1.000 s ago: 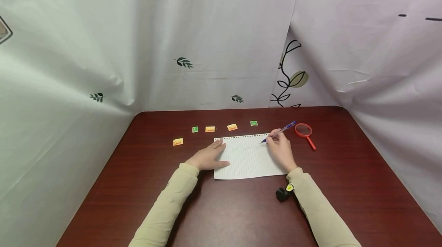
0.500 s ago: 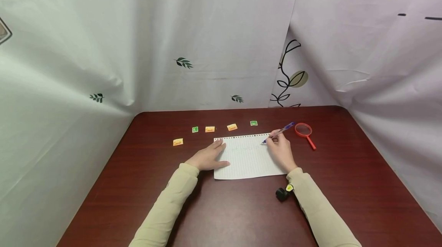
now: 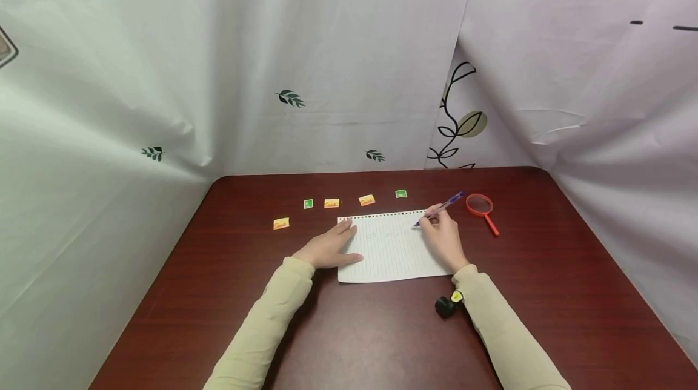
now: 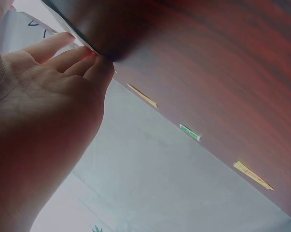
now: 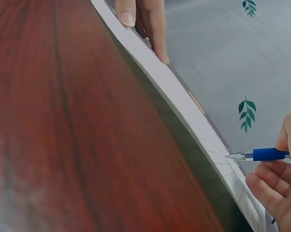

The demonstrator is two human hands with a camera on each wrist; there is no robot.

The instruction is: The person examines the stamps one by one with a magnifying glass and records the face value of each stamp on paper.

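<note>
A lined notepad sheet [image 3: 389,257] with holes along its far edge lies on the brown table. My left hand [image 3: 329,246] rests flat on its left side, fingers extended and thumb spread; the left wrist view shows the palm [image 4: 34,96] from below. In my right hand [image 3: 444,237] I pinch a blue pen [image 3: 443,209], tilted up to the right, its tip at the upper right part of the sheet. The right wrist view shows the pen's blue grip [image 5: 268,154] between finger and thumb. Faint marks run along the sheet's upper lines, too small to read.
A red magnifying glass [image 3: 480,205] lies right of the right hand. Beyond the sheet are orange stickers [image 3: 331,203] and green stickers [image 3: 401,194], with another orange sticker [image 3: 281,223] at left. A black device [image 3: 445,306] sits by the right sleeve. Patterned white cloth [image 3: 338,63] surrounds the table.
The pen's upper end has shifted slightly down and to the left as its tip works on the sheet. My left hand and the stickers stay in place.
</note>
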